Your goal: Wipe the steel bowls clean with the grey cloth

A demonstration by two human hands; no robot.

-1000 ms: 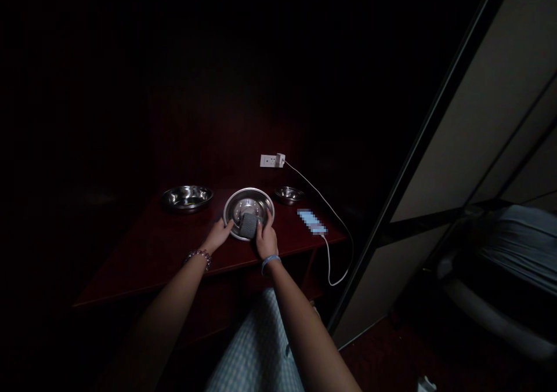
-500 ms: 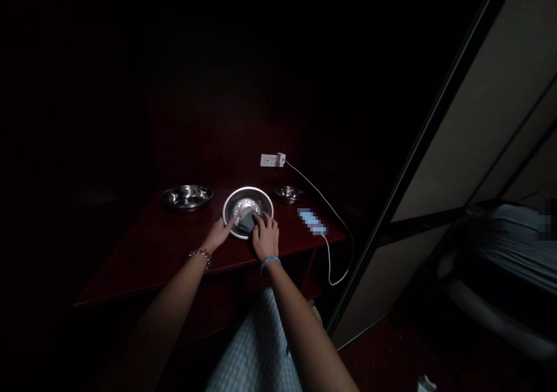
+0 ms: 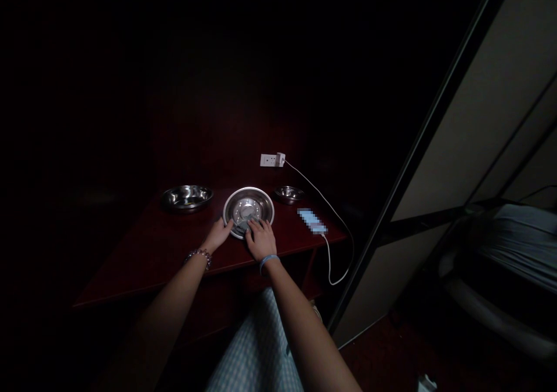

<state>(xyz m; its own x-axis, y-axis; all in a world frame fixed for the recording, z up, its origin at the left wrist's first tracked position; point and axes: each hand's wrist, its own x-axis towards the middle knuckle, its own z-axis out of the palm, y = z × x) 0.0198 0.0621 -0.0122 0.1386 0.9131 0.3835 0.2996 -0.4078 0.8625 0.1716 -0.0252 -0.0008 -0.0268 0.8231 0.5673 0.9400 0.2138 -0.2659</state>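
Note:
A shiny steel bowl point(image 3: 261, 199) stands on a dark red table point(image 3: 152, 258), straight ahead of me. My left hand point(image 3: 219, 233) grips the bowl's left rim with its fingers curled over the edge. My right hand point(image 3: 261, 239) lies over the bowl's near rim, fingers pressed down on a grey scrubbing pad point(image 3: 242, 226) inside the bowl. Most of the pad is hidden under those fingers. Both wrists wear bead bracelets.
A wider steel bowl point(image 3: 187, 197) sits to the left and a small one point(image 3: 289, 194) at the back right. A lit phone point(image 3: 311, 220) lies at the right, its white cable point(image 3: 337, 215) running to a wall socket point(image 3: 272, 159). A dark-framed door panel point(image 3: 413, 166) stands at the right.
My right hand has slid the grey pad from the bowl's middle toward its near rim and now covers it. My left hand has kept its hold on the rim.

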